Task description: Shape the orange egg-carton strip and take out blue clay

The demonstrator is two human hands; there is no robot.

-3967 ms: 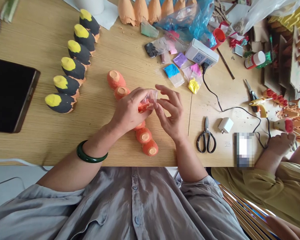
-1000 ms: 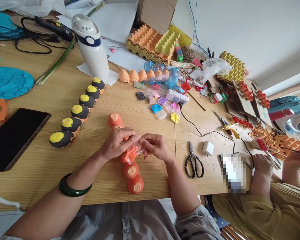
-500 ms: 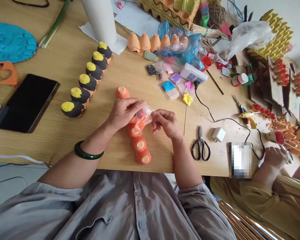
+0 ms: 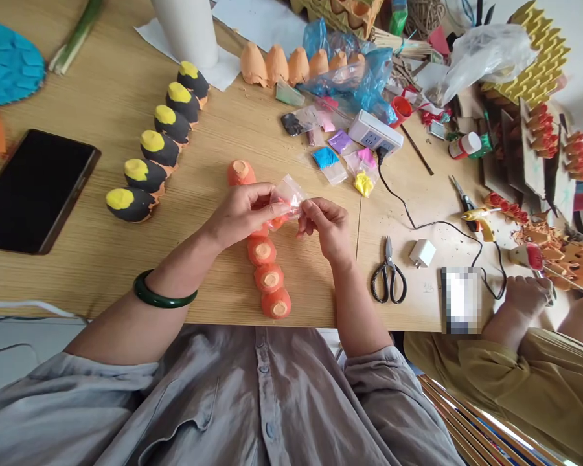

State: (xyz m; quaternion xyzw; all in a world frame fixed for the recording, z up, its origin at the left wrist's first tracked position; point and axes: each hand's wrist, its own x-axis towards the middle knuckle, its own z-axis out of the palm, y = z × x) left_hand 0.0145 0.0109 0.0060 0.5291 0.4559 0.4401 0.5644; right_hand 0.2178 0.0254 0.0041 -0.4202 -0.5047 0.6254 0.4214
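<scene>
A small clear plastic bag [image 4: 289,191] with some orange-red clay in it is held up between my two hands. My left hand [image 4: 252,210] pinches its left side, thumb over the fingers. At its right edge, my right hand [image 4: 324,223] grips it between thumb and fingertips. Beneath them a row of orange-red egg-carton cups [image 4: 261,250] runs along the table, each with a pale bare patch on top. The left hand hides the middle of that row. A dark green bangle [image 4: 162,298] circles my left forearm.
Left of me lie black cups with yellow tops [image 4: 159,147] and a black phone [image 4: 39,191]. Plain orange cups [image 4: 276,65], clay packets [image 4: 325,157] and a power strip [image 4: 375,133] stand farther back. Scissors [image 4: 388,275] lie right, near a co-worker's hand [image 4: 527,298].
The bag has turned more upright between my hands, its clear end now pointing up and away from me. Both hands keep their hold. The view has shifted slightly.
</scene>
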